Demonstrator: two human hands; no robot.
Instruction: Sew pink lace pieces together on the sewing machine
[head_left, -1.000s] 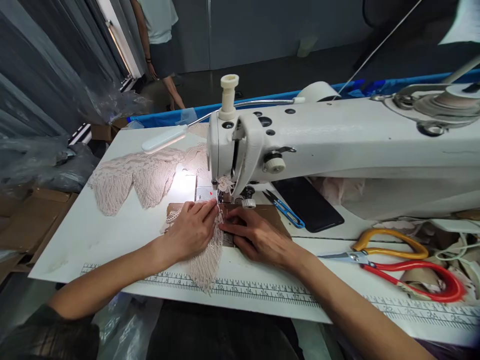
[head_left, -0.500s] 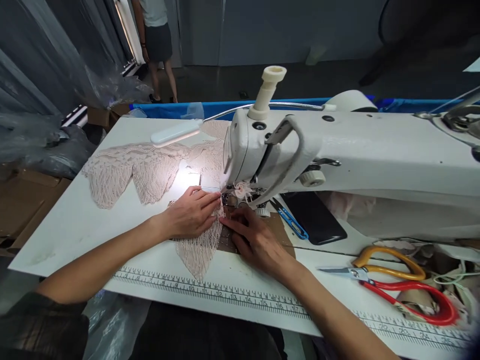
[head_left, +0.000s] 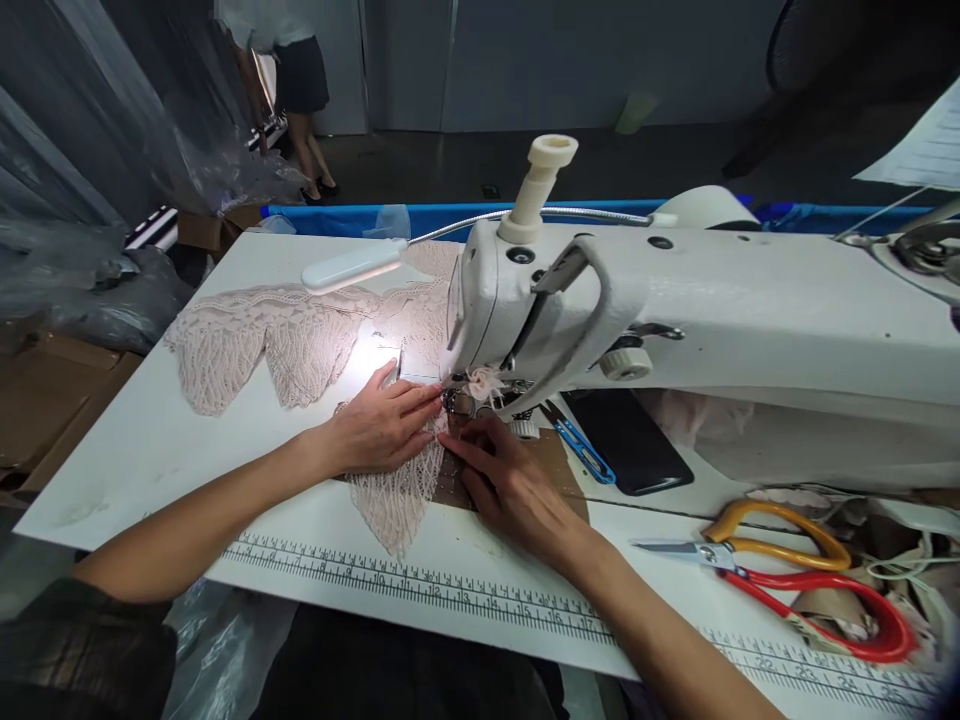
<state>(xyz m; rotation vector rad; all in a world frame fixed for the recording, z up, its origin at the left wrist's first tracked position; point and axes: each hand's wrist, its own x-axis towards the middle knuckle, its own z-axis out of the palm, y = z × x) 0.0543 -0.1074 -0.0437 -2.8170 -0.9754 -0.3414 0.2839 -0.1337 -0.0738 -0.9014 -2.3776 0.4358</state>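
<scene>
My left hand (head_left: 386, 425) lies flat on a piece of pale pink lace fabric (head_left: 397, 505), its fingers stretched toward the needle area of a white sewing machine (head_left: 690, 310). A pointed end of that lace hangs toward the table's front edge. At the lace's right edge, the index fingertip of my right hand (head_left: 499, 475) touches the fabric; its fingers are apart and partly bent, and some are hidden near the presser foot. More scalloped lace (head_left: 307, 340) spreads across the table behind my left hand. A small lamp (head_left: 352, 265) lights the sewing spot.
Right of my right hand lie blue thread snips (head_left: 581, 445) and a black phone (head_left: 634, 440). Scissors (head_left: 810, 575) with red and yellow handles lie farther right, beside fabric scraps (head_left: 892, 560). A printed ruler (head_left: 435, 590) runs along the front edge. A person (head_left: 300, 90) stands beyond the table.
My left thumb has lifted away from the other fingers. The lace under my hands has barely shifted. The person in the background has leaned to the left.
</scene>
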